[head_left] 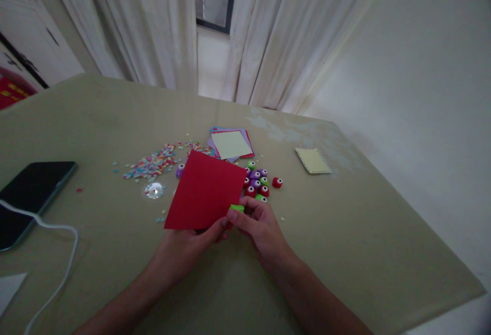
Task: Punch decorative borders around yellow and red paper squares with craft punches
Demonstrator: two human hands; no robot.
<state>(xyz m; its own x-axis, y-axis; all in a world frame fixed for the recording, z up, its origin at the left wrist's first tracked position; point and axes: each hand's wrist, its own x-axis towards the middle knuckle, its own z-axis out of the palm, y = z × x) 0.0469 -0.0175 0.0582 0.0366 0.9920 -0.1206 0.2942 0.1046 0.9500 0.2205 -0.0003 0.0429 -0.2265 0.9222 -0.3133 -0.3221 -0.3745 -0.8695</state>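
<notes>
A square red card (209, 186) is held up over the table by my left hand (182, 250), thumb on top and the other fingers mostly hidden underneath. At the card's lower right corner, my right hand (264, 227) pinches a small green paper punch (237, 207). The punch touches the card's edge; whether it is pressed down I cannot tell. Just beyond my right hand sit several more mini paper punches (255, 184) in red, purple and green. One red punch (277, 182) lies apart to their right, and a purple punch (180, 170) peeks out left of the card.
Paper confetti (153, 163) is scattered beyond the card, near a clear shiny disc (153, 190). Behind lies a stack of coloured cards (232, 144). A pale yellow card (312, 161) with a notched border rests at right. At left are a dark-screened device (34, 192) and white cable (72, 245).
</notes>
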